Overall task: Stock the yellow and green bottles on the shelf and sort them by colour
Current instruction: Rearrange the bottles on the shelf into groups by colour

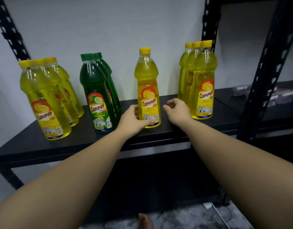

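Both forearms reach from the bottom edge toward the black shelf (43, 146). Left hand (134, 119) grips the base of a lone yellow bottle (148, 90) standing mid-shelf; right hand (177, 109) hovers just beside it, loosely curled, holding nothing. Best to slide it upright toward the yellow row (198, 80) on the right, away from the green bottles (98, 96). Rear bottles hide behind front ones.

Stockroom or shop, black metal shelving (208, 126), rows of detergent bottles (203, 83)
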